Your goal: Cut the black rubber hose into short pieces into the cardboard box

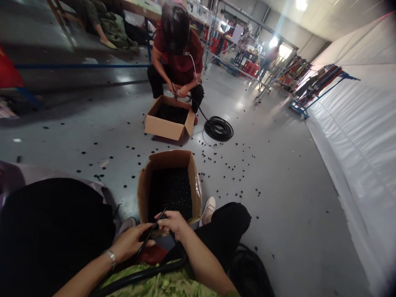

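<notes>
My left hand (131,243) is closed around a long, thin black piece (148,234), its thumb along the lower side; the exact kind of this piece cannot be made out. My right hand (173,224) has its fingers pinched near the upper end of that piece. A black hose (145,273) curves across my lap and runs up into my right hand. Both hands are over the near edge of an open cardboard box (142,194) between my feet. Many small black pieces (173,187) fill its bottom.
Facing me, a person (182,49) in dark red crouches over another cardboard box (163,127), holding a black hose. A hose coil (218,128) lies beside that box. Small black rings (210,159) are scattered on the floor. White sheeting (355,136) hangs at right.
</notes>
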### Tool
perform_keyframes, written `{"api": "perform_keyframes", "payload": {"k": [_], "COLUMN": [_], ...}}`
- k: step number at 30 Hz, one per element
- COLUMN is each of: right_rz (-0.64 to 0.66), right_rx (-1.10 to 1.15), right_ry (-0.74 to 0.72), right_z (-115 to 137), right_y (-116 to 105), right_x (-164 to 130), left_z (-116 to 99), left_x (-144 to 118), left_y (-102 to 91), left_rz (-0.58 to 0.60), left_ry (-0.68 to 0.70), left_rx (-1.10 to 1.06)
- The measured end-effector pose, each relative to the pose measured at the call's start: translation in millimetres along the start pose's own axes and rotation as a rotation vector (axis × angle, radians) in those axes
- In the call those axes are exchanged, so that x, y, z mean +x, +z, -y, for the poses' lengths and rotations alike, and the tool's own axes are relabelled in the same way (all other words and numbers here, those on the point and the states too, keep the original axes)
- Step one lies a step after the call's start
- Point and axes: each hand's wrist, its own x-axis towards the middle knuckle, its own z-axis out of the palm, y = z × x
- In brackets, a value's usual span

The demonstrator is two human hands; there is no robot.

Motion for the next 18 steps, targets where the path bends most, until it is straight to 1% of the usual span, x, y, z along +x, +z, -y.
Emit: {"api": "perform_keyframes", "payload": {"k": [6, 10, 13, 15, 18], "right_rz": [0.044, 0.035, 0.037, 0.056, 0.063], "right_rx": [0.039, -0.011, -0.010, -0.009, 0.006], "right_ry": [-0.008, -0.030, -0.020, -0.012, -0.011], "right_z": [5, 7, 7, 7, 8], "right_y": [1, -4, -7, -8, -9], "right_x": [-3, -2, 1, 2, 3], "left_z": [-3, -8, -9, -7, -5], "left_x": [-1, -8, -11, -11, -6], "left_y": [-9.8, -17.5, -20.7, -20.7, -18.5], "left_rz": [0.120, 0.102, 0.107, 0.093, 0.058], "left_ry": [0.098, 0.095, 0.108, 0.086, -0.042], "left_rx": [-0.024, -0.016, -0.063, -0.102, -0.151]}}
